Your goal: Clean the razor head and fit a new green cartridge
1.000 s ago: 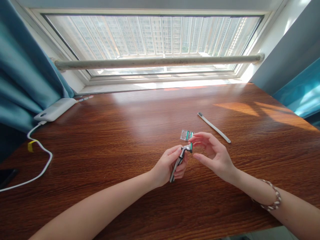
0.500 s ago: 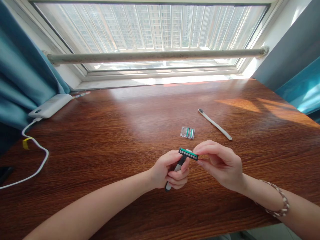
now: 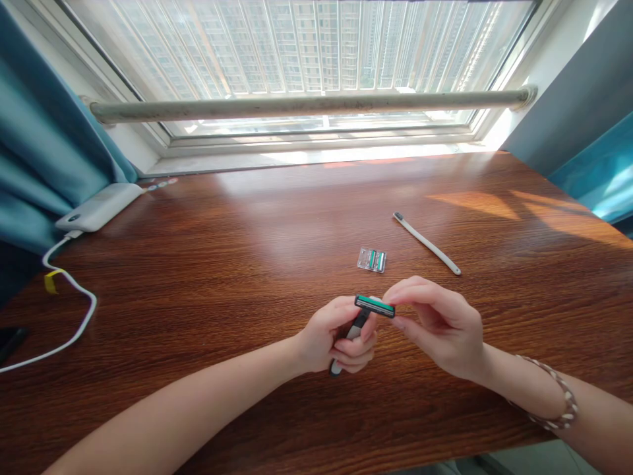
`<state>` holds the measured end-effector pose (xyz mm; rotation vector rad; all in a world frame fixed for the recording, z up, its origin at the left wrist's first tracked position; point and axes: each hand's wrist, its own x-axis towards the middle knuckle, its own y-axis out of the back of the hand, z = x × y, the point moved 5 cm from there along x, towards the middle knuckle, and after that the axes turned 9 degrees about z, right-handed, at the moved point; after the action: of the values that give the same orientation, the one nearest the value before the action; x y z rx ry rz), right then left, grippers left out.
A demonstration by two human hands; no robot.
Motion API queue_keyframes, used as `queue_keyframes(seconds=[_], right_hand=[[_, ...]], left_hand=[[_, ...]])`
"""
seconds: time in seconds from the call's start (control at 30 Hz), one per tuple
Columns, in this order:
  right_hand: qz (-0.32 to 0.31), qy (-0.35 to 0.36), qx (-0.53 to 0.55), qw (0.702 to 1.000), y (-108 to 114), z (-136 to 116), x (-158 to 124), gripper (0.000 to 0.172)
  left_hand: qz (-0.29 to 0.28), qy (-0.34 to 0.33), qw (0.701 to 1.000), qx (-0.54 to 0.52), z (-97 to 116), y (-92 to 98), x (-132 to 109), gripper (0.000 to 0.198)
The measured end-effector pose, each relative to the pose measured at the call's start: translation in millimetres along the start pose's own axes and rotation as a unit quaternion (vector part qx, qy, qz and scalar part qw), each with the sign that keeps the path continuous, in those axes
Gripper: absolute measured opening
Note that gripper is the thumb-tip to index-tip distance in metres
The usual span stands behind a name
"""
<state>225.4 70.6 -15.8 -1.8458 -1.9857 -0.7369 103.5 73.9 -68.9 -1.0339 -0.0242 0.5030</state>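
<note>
A razor [image 3: 374, 305] with a black and green head and a grey and black handle is held above the table. My left hand [image 3: 341, 336] is wrapped round its handle. The thumb and forefinger of my right hand [image 3: 442, 323] pinch the right end of the razor head. Just beyond the hands lies a small clear case [image 3: 372, 260] with green and black blade cartridges in it. To the right of the case, a white toothbrush [image 3: 428, 244] with dark bristles rests at a slant.
On the brown wooden table [image 3: 222, 231], a white power bank [image 3: 101, 207] with a white cable [image 3: 85, 290] lies at the left. A dark object [image 3: 10, 343] sits at the left edge. Behind are a window, a pipe [image 3: 306, 105] and blue curtains.
The view has tilted down slightly. Both hands and the razor have shifted very slightly to the right; their hold looks the same.
</note>
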Motion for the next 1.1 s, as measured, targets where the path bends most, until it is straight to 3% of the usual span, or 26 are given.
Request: queue_keyframes(seconds=[0.13,0.37,0.97,1.1], right_hand=[[0.019,-0.017,-0.015,1.0,1.3,3.6,0.3,0.025],[-0.004,-0.02,0.013,1.0,-1.4,1.1,-0.8,0.03],[-0.033,-0.004,0.026,0.999,-2.1,-3.1,-2.0,0.036],[-0.017,-0.006,-0.012,1.0,-3.6,-4.3,-2.1,0.032]], left_hand=[[0.011,-0.016,1.0,-0.003,0.4,2.1,0.7,0.03],[-0.019,0.0,1.0,-0.013,-1.0,1.4,0.2,0.029],[-0.022,0.022,0.999,-0.007,-2.7,0.0,-1.1,0.032],[-0.006,-0.012,1.0,0.002,-0.6,2.7,0.9,0.03]])
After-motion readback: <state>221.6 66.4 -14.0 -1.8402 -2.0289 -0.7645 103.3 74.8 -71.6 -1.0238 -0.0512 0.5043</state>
